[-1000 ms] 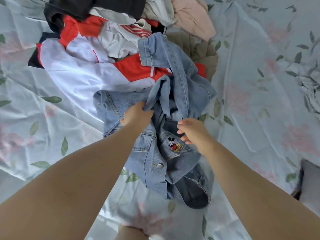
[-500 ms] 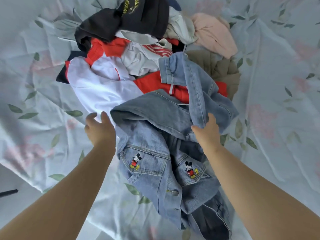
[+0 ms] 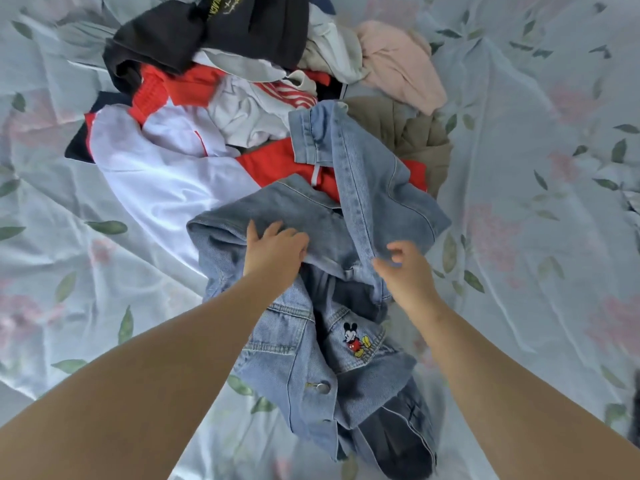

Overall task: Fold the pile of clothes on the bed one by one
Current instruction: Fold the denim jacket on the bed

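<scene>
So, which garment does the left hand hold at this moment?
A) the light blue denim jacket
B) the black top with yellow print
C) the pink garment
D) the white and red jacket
A: the left hand grips a fold of the denim jacket, which lies nearest the person in front of the pile, while the right hand is at its sleeve with fingers loosely curled.

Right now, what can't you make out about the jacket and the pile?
All head view:
- Left grip: its own back hides whether the thumb pinches the denim jacket.
- Right grip: motion-blurred; contact with the jacket unclear.
- Black garment: yellow print cut by top edge, unreadable.
- Dark object, right edge: cut off.
</scene>
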Action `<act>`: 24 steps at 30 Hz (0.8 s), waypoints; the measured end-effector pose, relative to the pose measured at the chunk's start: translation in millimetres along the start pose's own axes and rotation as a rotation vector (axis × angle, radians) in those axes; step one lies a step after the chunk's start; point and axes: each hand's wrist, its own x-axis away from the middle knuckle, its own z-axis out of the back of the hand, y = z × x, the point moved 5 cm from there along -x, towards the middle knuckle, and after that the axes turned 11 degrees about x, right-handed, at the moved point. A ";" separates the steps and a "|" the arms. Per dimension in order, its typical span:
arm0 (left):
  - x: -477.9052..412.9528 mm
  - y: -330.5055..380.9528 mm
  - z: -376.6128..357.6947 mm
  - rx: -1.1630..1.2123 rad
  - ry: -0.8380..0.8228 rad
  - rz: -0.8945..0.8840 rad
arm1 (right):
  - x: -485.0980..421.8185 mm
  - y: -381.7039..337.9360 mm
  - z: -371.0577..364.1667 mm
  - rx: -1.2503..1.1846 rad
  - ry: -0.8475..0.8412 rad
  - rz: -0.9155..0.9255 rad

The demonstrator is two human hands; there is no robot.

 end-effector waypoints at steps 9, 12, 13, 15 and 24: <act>38.3 -104.4 30.9 1.712 0.579 0.843 | -5.2 13.9 4.9 0.049 0.132 -0.183; 58.4 -135.6 34.2 1.885 0.689 1.018 | -0.4 -3.9 2.3 0.020 0.137 -0.122; 64.0 -140.4 34.8 1.907 0.719 1.040 | -1.2 -12.3 -3.4 0.005 0.108 -0.087; 71.6 -136.7 41.8 1.801 0.750 0.906 | -3.5 -25.6 -16.9 0.091 0.021 -0.043; 37.3 -34.2 45.3 0.387 0.407 0.061 | -5.2 -18.1 -11.3 0.186 0.016 -0.082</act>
